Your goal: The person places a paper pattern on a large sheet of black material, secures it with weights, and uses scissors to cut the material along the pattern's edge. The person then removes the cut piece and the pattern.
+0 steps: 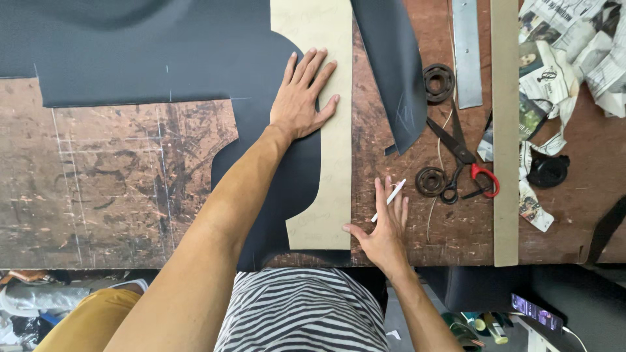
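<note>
The left hand [301, 98] lies open and flat on the paper pattern [326, 163], pressing it onto the dark fabric [195, 58] at centre. The right hand [385, 231] holds a white chalk pencil [390, 199] beside the pattern's lower edge. Tracing seems in hand; it calls for a steady pattern. Scissors [460, 153] lie right.

Tailoring workshop: scarred workbench [117, 189], paper pattern [326, 130], scissors [460, 156].

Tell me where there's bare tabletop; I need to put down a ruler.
The biggest bare patch is the table at left, below the dark fabric. A narrow strip lies between the pattern and the scissors, near the right hand. The right side is crowded with newspaper.
</note>
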